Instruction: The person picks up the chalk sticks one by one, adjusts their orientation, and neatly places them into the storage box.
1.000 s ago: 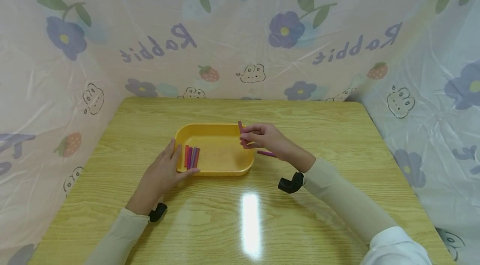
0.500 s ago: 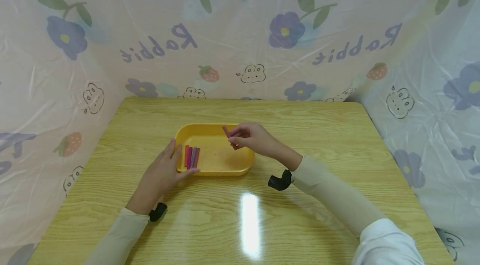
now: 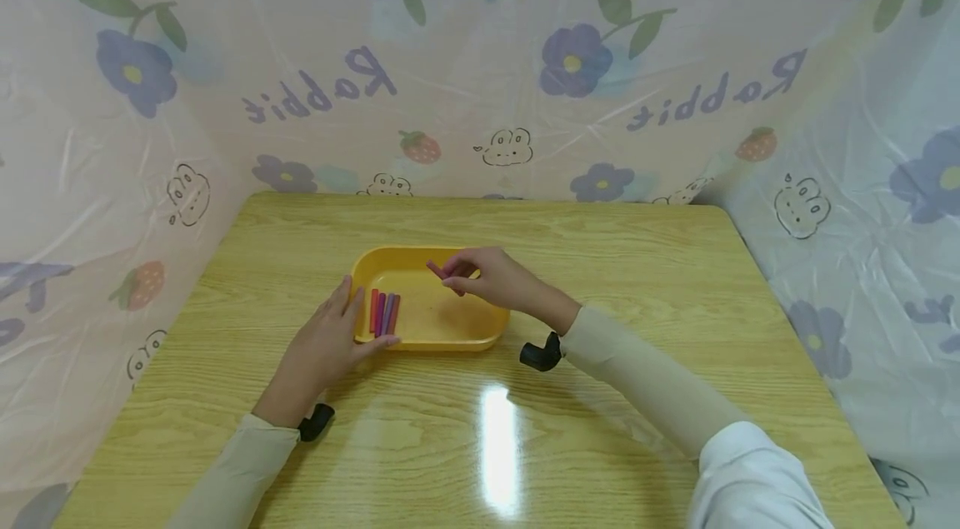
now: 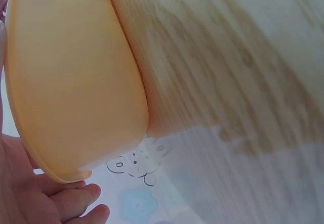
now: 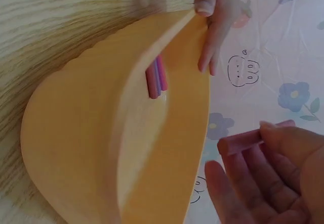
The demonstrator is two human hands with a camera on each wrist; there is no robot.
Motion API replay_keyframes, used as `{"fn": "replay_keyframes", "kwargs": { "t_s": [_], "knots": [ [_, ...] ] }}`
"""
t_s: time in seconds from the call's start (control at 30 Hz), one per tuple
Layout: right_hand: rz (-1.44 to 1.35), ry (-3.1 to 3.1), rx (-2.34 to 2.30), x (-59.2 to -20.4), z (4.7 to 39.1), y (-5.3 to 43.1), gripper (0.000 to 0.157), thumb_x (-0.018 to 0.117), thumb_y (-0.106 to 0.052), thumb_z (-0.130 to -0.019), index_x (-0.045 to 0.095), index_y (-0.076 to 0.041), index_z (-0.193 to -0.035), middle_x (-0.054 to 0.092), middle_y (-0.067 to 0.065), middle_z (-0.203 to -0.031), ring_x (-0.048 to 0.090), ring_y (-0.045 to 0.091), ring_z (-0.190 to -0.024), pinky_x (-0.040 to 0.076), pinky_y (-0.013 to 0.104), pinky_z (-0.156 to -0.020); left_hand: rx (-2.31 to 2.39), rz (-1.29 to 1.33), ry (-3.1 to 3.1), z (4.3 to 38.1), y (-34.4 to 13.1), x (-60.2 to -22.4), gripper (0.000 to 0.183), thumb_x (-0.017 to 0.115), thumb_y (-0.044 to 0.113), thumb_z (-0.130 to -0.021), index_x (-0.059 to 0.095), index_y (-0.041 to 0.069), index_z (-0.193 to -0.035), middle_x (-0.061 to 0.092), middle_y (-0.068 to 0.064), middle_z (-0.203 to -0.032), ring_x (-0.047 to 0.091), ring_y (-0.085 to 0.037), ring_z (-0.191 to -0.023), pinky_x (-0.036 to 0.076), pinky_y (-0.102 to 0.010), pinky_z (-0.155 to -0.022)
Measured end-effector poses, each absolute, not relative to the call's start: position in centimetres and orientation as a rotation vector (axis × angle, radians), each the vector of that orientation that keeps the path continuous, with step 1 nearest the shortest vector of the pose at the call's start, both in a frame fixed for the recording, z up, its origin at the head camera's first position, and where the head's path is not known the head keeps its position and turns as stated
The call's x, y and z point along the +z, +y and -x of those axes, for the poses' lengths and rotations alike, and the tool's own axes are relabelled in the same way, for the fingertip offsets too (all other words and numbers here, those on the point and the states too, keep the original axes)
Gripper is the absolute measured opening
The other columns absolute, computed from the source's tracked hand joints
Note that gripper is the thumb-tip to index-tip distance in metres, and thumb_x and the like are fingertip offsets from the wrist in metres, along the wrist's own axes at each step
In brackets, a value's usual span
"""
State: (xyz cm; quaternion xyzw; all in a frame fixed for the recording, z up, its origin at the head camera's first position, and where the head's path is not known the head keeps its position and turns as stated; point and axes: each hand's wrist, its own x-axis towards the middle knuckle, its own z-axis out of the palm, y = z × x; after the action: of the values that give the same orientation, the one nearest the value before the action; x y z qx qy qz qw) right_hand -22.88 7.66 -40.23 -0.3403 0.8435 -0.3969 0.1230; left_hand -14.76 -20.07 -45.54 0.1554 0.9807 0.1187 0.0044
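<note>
A yellow oblong tray (image 3: pixel 438 344) sits on the wooden table. My left hand (image 3: pixel 321 350) holds its left end, thumb on the near rim and fingers round the end. Several slim sticks (image 3: pixel 386 314), red, purple and brownish red, lie side by side in the tray's left part; chalk or crayon, I cannot tell. Over the tray's right half, my right hand (image 3: pixel 491 275) pinches a dark red stick (image 5: pixel 243 142) between thumb and fingers. That stick is tilted and held above the tray floor. In the left wrist view, the tray's outer wall (image 4: pixel 81 82) fills much of the picture.
The wooden table (image 3: pixel 420 446) extends around the tray on all sides. A patterned sheet (image 3: pixel 465 87) with flowers and rabbits hangs behind and at both sides. Dark wrist camera mounts (image 3: pixel 542 352) stick out under both wrists.
My right hand has moved left over the tray with the dark red stick, which now tilts more. The arm covers where a purple stick lay on the table. The left hand stays put.
</note>
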Motion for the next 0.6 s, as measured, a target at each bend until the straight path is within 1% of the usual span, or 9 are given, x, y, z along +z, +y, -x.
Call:
{"fn": "replay_keyframes", "kwargs": {
  "t_s": [0.4,0.6],
  "knots": [
    [1.169,2.534,-0.876,-40.6,23.0,5.8,0.014,0.061,-0.023,-0.091,0.066,-0.014,-0.101,0.067,-0.009,-0.091,0.059,-0.001,-0.078,0.049,0.015,-0.070,0.350,-0.457,3.066,14.8,-20.0,-45.6,0.107,0.039,0.079,-0.077,0.028,-0.004,-0.144,0.011,-0.026,-0.150,0.025,-0.046,-0.131,0.030,-0.056,-0.101],
    [1.238,2.561,-0.749,-40.8,23.1,5.2,0.012,0.062,-0.022,-0.091,0.067,-0.014,-0.099,0.066,-0.008,-0.090,0.059,0.001,-0.081,0.048,0.015,-0.071,0.346,-0.467,3.074,14.8,-20.1,-45.6,0.105,0.041,0.077,-0.078,0.028,-0.004,-0.144,0.011,-0.026,-0.150,0.026,-0.046,-0.131,0.030,-0.056,-0.101]
  ]
}}
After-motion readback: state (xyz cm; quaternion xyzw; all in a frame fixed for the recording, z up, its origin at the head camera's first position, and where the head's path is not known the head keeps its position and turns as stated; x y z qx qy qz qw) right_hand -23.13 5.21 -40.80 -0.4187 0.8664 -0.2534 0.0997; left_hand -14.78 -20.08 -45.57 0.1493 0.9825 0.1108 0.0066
